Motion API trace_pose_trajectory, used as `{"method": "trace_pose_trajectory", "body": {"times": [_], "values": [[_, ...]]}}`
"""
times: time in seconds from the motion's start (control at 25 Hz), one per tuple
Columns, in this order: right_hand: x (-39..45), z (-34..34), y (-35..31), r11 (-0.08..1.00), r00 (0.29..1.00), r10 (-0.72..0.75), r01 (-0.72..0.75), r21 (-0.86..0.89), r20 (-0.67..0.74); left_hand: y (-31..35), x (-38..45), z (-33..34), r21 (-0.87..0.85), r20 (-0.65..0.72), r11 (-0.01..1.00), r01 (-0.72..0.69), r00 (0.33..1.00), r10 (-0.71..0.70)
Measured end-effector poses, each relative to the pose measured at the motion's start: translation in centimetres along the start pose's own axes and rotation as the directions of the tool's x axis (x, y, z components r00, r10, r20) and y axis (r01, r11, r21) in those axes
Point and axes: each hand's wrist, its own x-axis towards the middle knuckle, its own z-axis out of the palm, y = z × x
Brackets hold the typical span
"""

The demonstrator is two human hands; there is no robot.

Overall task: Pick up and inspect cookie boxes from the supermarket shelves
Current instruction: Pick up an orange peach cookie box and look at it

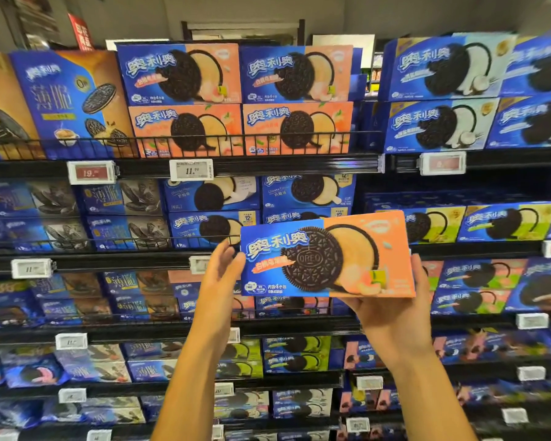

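Peach Oreo box (328, 256) sits long-axis sideways, cradled from below by the right hand (392, 310), while the left hand (218, 275), fingers loose, looks to be just touching its left end.

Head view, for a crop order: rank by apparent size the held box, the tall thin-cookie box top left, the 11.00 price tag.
1. Held box, though nearness to the camera inflates it.
2. Tall thin-cookie box, roughly alike in area, so this order is unsure.
3. 11.00 price tag, clearly smallest.
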Motion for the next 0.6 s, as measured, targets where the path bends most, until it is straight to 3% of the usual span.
{"method": "trace_pose_trajectory", "body": {"times": [0.12, 0.24, 0.32, 0.44, 0.6], "values": [[0.4, -0.5, 0.0, 0.997, 0.999, 0.006, -0.008, 0.078, 0.036, -0.6, -0.4, 0.2, -0.127, 0.191, 0.992, -0.002, 0.981, 0.027], [0.8, -1.0, -0.5, 0.997, 0.997, -0.035, 0.040, 0.070, -0.063, -0.4, -0.7, 0.9, -0.174, 0.186, 0.984, -0.038, 0.980, 0.071], [1.0, -1.6, -0.9, 0.985, 0.973, -0.144, 0.123, -0.121, -0.182, -0.2, -0.5, 1.4, -0.183, 0.120, 0.982, -0.044, 0.990, 0.067], [0.8, -2.4, -1.6, 0.886, 0.929, -0.306, 0.200, -0.418, -0.206, -0.2, -0.3, 2.0, -0.162, 0.103, 0.985, -0.053, 0.992, 0.071], [0.9, -3.4, -2.4, 0.881, 0.940, -0.300, 0.208, -0.425, -0.160, -0.4, -0.4, 3.3, -0.169, 0.131, 0.984, -0.062, 0.988, 0.085]]}}
